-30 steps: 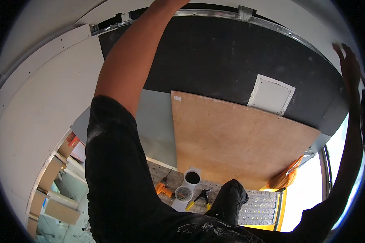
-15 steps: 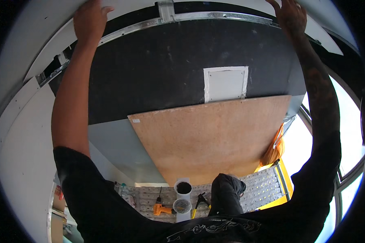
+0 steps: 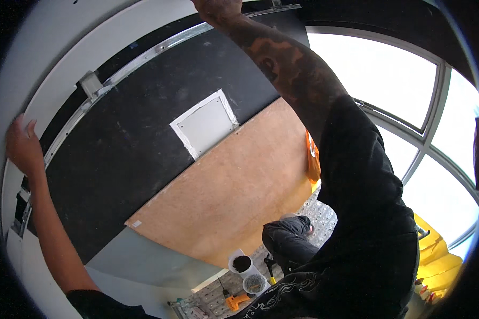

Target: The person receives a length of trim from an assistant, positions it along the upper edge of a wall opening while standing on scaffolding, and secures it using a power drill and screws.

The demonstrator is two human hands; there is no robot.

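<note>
Overhead, a long white board (image 3: 80, 68) runs close to a metal channel (image 3: 159, 49) fixed along a black wall (image 3: 143, 106). My left hand (image 3: 24, 149) is raised to the board at the far left, its fingers stretched out and thumb apart, seemingly pressing on the surface. My right hand (image 3: 217, 8) reaches up to the top edge of the picture by the board's farther part. Its fingers are cut off, so their grip is hidden. A metal bracket (image 3: 91, 85) sticks up from the channel between my two hands.
A brown wooden sheet (image 3: 223, 181) leans below a white access panel (image 3: 206, 126). On the perforated metal platform (image 3: 218, 305) are an orange drill (image 3: 236, 302), tubs of dark screws (image 3: 242, 263) and greyish hardware (image 3: 254, 284), and a yellow-and-black tool (image 3: 270, 266). Windows (image 3: 378, 64) stand right.
The view has turned to the right and tilted. Both hands remain raised at the board; my right hand now lies partly beyond the picture's top edge, and more window shows.
</note>
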